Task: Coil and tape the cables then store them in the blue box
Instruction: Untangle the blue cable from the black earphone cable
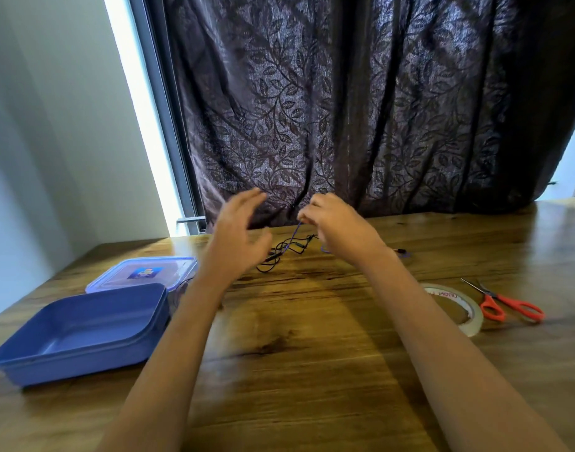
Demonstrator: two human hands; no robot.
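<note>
My right hand is raised above the far middle of the wooden table and pinches a thin purple cable that hangs down from its fingers. Below it lies a tangle of black cable on the table. My left hand hovers just left of the cables with its fingers spread and holds nothing. The open blue box stands at the left, its clear lid lying behind it. A tape roll and red-handled scissors lie at the right.
A dark leaf-patterned curtain hangs right behind the table's far edge. A white wall and a bright window strip are at the left. A small dark connector lies beyond my right wrist.
</note>
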